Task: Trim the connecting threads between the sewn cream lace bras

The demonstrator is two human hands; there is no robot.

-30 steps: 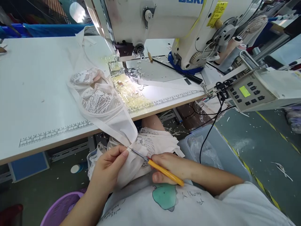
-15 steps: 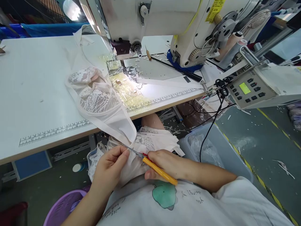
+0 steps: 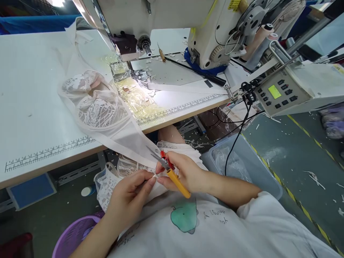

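A white lace bra [image 3: 102,111] lies partly on the sewing table, and its band hangs over the front edge towards my lap. My left hand [image 3: 131,193] is closed, thumb and forefinger pinching the end of that band. In my right hand [image 3: 188,172] are scissors [image 3: 178,183] with an orange handle and a red part, their blades pointing up and left, slightly apart. The right thumb and fingertips meet the same bit of fabric beside my left fingertips. Exactly what is pinched there is too small to make out. More white lace pieces [image 3: 107,182] rest on my lap.
Over the table [image 3: 32,107] stands a sewing machine [image 3: 166,14], its needle area lit. A screwdriver-like tool [image 3: 188,68] lies behind. To the right are a control panel [image 3: 279,93], hanging black cables and a grey bin [image 3: 258,172]. A purple basket [image 3: 70,236] sits lower left.
The scissors have lifted off the band's end, and their blades now point more upward. My right fingers have moved left to meet the left fingertips at the fabric. The view has shifted slightly.
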